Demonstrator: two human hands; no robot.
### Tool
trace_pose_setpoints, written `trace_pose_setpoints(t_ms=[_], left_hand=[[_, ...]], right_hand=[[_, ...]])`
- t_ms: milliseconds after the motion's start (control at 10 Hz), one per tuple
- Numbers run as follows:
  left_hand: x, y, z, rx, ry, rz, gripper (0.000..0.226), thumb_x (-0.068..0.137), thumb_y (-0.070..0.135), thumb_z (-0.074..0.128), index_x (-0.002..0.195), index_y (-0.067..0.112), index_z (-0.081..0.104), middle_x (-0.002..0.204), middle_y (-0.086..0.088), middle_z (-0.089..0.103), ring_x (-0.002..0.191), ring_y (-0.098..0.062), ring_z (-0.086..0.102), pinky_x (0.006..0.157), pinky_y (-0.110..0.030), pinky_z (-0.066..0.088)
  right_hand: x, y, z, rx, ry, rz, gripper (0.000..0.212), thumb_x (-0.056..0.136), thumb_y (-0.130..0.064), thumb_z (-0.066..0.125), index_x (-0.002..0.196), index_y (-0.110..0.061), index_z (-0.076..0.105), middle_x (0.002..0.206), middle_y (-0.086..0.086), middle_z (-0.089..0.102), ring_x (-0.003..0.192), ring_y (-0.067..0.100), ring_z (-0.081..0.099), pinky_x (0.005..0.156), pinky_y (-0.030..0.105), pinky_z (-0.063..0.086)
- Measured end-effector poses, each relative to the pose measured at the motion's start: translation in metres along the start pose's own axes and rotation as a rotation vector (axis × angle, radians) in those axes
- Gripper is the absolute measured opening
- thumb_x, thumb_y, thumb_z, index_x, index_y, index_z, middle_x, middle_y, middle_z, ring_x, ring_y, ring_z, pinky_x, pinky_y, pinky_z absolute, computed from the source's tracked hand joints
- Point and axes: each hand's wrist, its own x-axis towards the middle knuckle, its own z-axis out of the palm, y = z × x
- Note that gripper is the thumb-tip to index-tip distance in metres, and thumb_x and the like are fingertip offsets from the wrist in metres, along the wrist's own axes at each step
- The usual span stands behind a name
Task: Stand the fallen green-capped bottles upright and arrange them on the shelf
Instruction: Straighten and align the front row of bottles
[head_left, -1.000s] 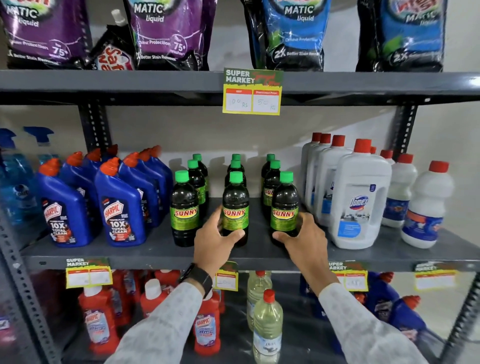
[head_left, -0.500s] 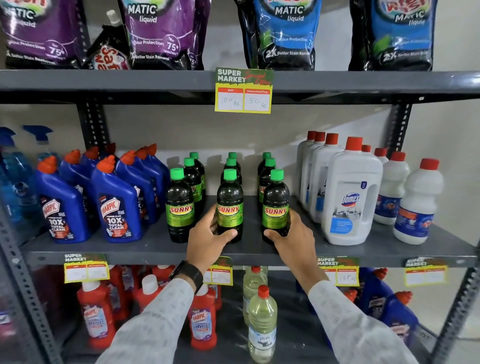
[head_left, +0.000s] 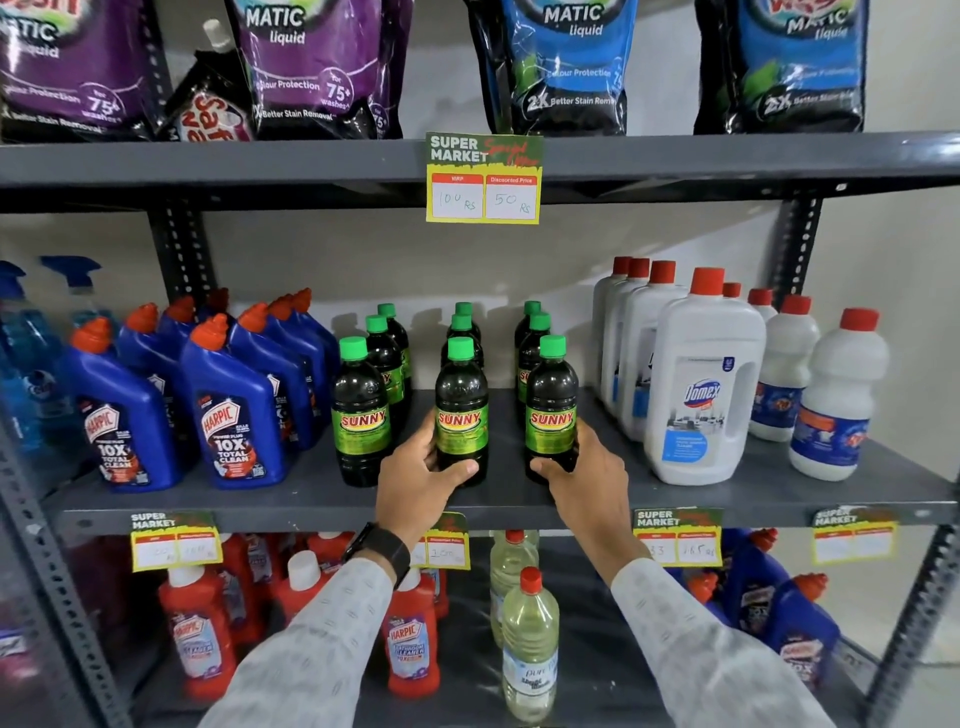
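Note:
Several dark green-capped SUNNY bottles stand upright in three rows on the grey middle shelf (head_left: 291, 496). My left hand (head_left: 418, 475) is wrapped around the base of the front middle bottle (head_left: 461, 402). My right hand (head_left: 584, 475) grips the base of the front right bottle (head_left: 551, 400). The front left bottle (head_left: 360, 410) stands free beside them. Behind each front bottle stand two more, partly hidden. None of the bottles in view lies on its side.
Blue Harpic bottles (head_left: 236, 410) crowd the shelf to the left, white Domex jugs (head_left: 701, 395) to the right. Detergent pouches (head_left: 311, 62) sit on the shelf above; a price tag (head_left: 483, 179) hangs from its edge. Red bottles and clear bottles (head_left: 530, 639) fill the shelf below.
Both hands stay on the same two front bottles. The right bottle has shifted a little leftward, closer to the middle one, and the view has drifted slightly.

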Motion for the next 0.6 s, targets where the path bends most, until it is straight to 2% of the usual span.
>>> trace_pose_setpoints(t_ms=[100,200,300,400,500,600], left_hand=[[0.0007,-0.0025,0.0002,-0.005,-0.002,0.006,0.090,0.080,0.010,0.084,0.156,0.025,0.039,0.135,0.012,0.067,0.122,0.003,0.063,0.112,-0.028,0.047],[0.0015,-0.0040,0.0001,-0.001,-0.008,-0.001,0.090,0.080,0.013,0.084,0.156,0.026,0.039,0.131,0.020,0.065,0.116,0.014,0.061,0.108,-0.017,0.047],[0.0024,-0.0047,-0.0002,0.013,-0.012,0.000,0.091,0.079,0.016,0.085,0.156,0.027,0.039,0.128,0.022,0.064,0.111,0.019,0.060,0.105,-0.014,0.045],[0.0022,-0.0041,-0.0017,0.013,-0.014,-0.005,0.091,0.078,0.017,0.086,0.156,0.027,0.039,0.128,0.019,0.067,0.116,0.010,0.064,0.108,-0.022,0.047],[0.0023,-0.0068,-0.0025,0.016,-0.018,-0.002,0.090,0.077,0.018,0.086,0.154,0.029,0.041,0.118,0.027,0.069,0.114,0.011,0.064,0.109,-0.024,0.048],[-0.0001,-0.0010,-0.0030,-0.005,-0.015,0.002,0.093,0.076,0.018,0.086,0.155,0.030,0.038,0.119,0.029,0.067,0.111,0.018,0.062,0.112,-0.026,0.047]], right_hand=[[-0.0018,-0.0002,0.0002,-0.005,0.014,-0.002,0.063,0.084,-0.028,0.085,0.140,-0.022,0.055,0.123,-0.002,0.071,0.116,0.020,0.063,0.095,0.035,0.045],[-0.0049,-0.0002,-0.0001,-0.036,0.038,-0.024,0.059,0.083,-0.028,0.085,0.135,-0.021,0.057,0.116,-0.003,0.073,0.110,0.020,0.064,0.087,0.032,0.043],[-0.0062,-0.0002,0.0009,-0.056,0.035,-0.034,0.059,0.084,-0.028,0.084,0.136,-0.022,0.056,0.117,-0.003,0.073,0.110,0.019,0.063,0.085,0.028,0.039],[-0.0078,-0.0033,0.0008,-0.073,0.025,-0.023,0.062,0.086,-0.028,0.083,0.140,-0.022,0.054,0.121,-0.001,0.072,0.115,0.022,0.063,0.086,0.030,0.040],[-0.0080,-0.0032,0.0015,-0.086,0.012,-0.019,0.065,0.086,-0.029,0.082,0.143,-0.021,0.051,0.125,0.000,0.071,0.119,0.024,0.062,0.093,0.034,0.044],[-0.0074,-0.0062,-0.0007,-0.087,-0.001,-0.025,0.069,0.087,-0.031,0.082,0.146,-0.021,0.048,0.129,0.001,0.069,0.122,0.025,0.061,0.097,0.037,0.046]])
